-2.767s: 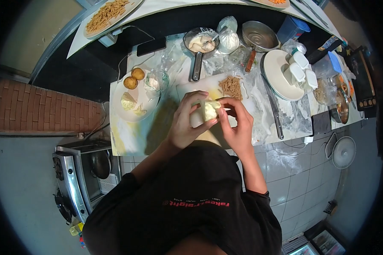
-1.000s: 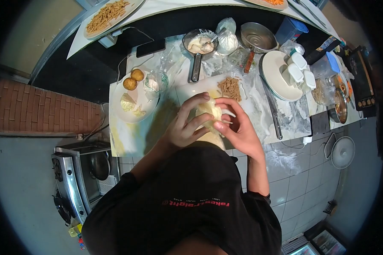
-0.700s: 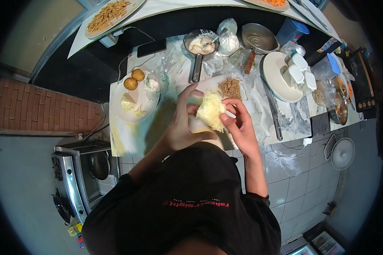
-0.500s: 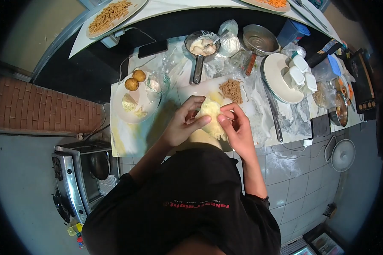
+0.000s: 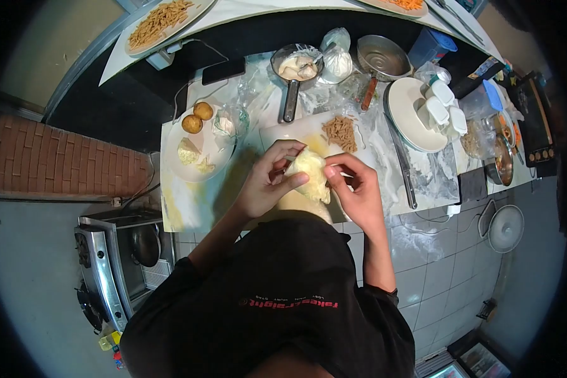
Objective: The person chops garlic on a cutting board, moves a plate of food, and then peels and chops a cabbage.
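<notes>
My left hand (image 5: 268, 179) is closed around a crinkled, pale yellow piece of cabbage (image 5: 310, 173), thumb in front and fingers behind. On its other edge, the thumb and fingertips of my right hand (image 5: 359, 189) pinch the cabbage. It is held above the near part of a white cutting board (image 5: 283, 132). Brown cut strips (image 5: 340, 133) lie in a small heap on the board. To the left, a white plate (image 5: 176, 164) carries a pale yellow wedge (image 5: 188, 152), small scraps and two brown-skinned potatoes (image 5: 197, 118).
A long knife (image 5: 404, 165) lies right of the board beside stacked plates (image 5: 409, 120) with white lidded containers (image 5: 443, 94). Behind are a pan of white paste (image 5: 298, 67), a metal bowl (image 5: 384, 57) and a phone (image 5: 223, 72). A stove (image 5: 101, 271) stands at lower left.
My right hand has shifted slightly to the right and turned at the cabbage's edge. My left hand keeps its hold. The whole view has moved a little.
</notes>
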